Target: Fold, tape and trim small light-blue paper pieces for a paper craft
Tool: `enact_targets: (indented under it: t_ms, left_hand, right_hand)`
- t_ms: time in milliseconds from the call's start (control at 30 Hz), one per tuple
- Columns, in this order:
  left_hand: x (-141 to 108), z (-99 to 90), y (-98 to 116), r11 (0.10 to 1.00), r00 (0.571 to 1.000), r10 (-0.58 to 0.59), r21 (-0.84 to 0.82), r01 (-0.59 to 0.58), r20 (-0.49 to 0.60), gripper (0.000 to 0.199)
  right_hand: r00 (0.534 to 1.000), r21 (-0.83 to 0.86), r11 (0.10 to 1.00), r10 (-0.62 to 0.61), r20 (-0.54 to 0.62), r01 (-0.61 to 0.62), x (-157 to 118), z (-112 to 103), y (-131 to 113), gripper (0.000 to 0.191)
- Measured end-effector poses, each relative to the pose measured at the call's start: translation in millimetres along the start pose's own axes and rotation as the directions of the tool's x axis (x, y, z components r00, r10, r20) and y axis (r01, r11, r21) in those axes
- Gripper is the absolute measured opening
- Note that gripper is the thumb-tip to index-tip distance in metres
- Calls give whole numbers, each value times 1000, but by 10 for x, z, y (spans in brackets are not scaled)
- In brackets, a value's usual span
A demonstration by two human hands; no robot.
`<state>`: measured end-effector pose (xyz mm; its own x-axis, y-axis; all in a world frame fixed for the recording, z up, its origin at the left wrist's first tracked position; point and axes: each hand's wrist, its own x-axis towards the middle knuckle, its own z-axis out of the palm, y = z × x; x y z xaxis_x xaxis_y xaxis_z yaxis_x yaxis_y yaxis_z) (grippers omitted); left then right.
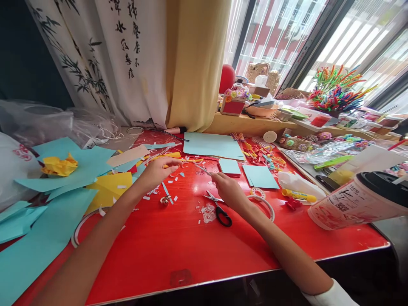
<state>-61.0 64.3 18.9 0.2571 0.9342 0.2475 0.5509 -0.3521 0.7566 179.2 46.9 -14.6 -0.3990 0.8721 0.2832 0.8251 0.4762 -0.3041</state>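
Over the back middle of the red table (153,255), my left hand (162,168) has its thumb and fingers closed together at the tips; whatever they hold is too small to make out. My right hand (223,183) grips a thin, pale, pointed tool (203,170), its tip directed up and left toward my left fingertips. Black-handled scissors (223,216) lie partly open just below my right hand, beside a small heap of clear scraps (208,212). Light blue paper squares (260,176) rest to the right of that hand. Between my forearms is a small metallic bell-like piece (165,200).
Blue paper sheets (57,221) and crumpled yellow paper (60,165) cover the left side. Tape rolls (271,211) lie near both forearms. On the right are a glue stick (298,195) and a large lidded cup (353,204). A blue sheet (212,145) lies at the back.
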Motion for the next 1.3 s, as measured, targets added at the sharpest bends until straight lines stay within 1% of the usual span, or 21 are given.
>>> enact_targets:
  t_ms: [33,67,133,200,267,367,467,633,733,833,933,1067,1167,1233,1300]
  left_hand:
    - [3,38,-8,992,997,80,104,-77,-21,27]
    - [3,87,-22,966,986,165,201,-161,-1,27]
    - [-2,196,-69,885,951,290,350,-308,104,29]
    - [-12,289,-136,812,923,336,439,-385,188,34]
    - [-24,345,-202,761,909,343,497,-417,238,38]
    - [-44,368,-253,701,893,344,553,-450,291,41]
    - [-60,361,-236,659,875,356,575,-484,328,40]
    - [-79,363,-167,630,871,362,602,-491,332,41]
    - [-86,380,-157,650,868,363,575,-496,338,37]
    - [-78,398,-172,706,882,346,531,-469,319,35]
    - [-66,402,-175,734,893,311,514,-444,326,34]
    - [-81,406,-132,719,905,298,552,-422,303,34]
    - [-100,426,-110,677,881,327,566,-470,341,37]
    - [-101,444,-117,672,870,325,557,-488,371,38]
    - [-90,462,-134,692,885,305,557,-460,353,35]
  right_hand:
    - [999,-136,990,-39,7,40,3,16,14,38]
    - [997,-244,967,-70,32,76,8,28,24,42]
    - [990,-386,912,-120,78,141,24,43,31,45]
    - [980,-459,866,-169,104,198,52,47,25,43]
    - [968,-497,830,-215,133,253,86,49,15,39]
    - [953,-515,802,-250,173,304,132,58,9,35]
    - [949,-518,795,-256,185,315,163,75,16,33]
    - [947,-540,778,-263,187,322,192,96,27,31]
    - [945,-536,778,-260,198,326,203,112,28,32]
    - [948,-527,789,-242,207,316,211,132,36,33]
    - [949,-525,792,-226,221,311,218,150,48,35]
    - [950,-520,799,-211,230,303,221,176,47,37]
    - [959,-514,813,-187,214,273,230,174,50,38]
    - [968,-504,828,-174,183,245,245,129,97,40]
    - [985,-473,864,-132,116,171,258,29,217,46]
